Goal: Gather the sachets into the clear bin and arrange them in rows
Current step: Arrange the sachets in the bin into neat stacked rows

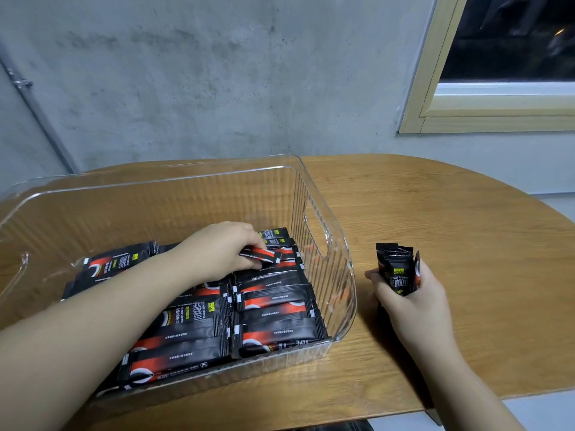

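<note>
Step in hand: placing, one sachet at a time. Left hand (227, 244) is inside the clear bin (329, 231), fingers pinching a single sachet (263, 255) just above the far end of the right-hand row. Right hand (410, 293) is outside the bin on the wooden table (466, 213), fingers curled round a small bundle of sachets (399, 269), standing upright out of the fist. No loose sachets visible on the table, so that bundle looks like the remaining stock.

Laid sachets (273, 306) cover most of the bin floor beneath and nearer than the left hand, in roughly two columns. Long axes run left-right, stacked near-to-far like shingles. Left column sits slightly skewed; the far-left ones are tilted off that line.

Pinched sachet: long axis roughly left-right, slightly tilted, red end pointing away from the palm toward the bin's handle wall. Close to matching the row below it.

Next move, by judgement: lower it flat against the last sachet under the fingertips, square its edge to the neighbours, release, then take another from the bundle. Skewed far-left ones likely need straightening before it counts as rows.
</note>
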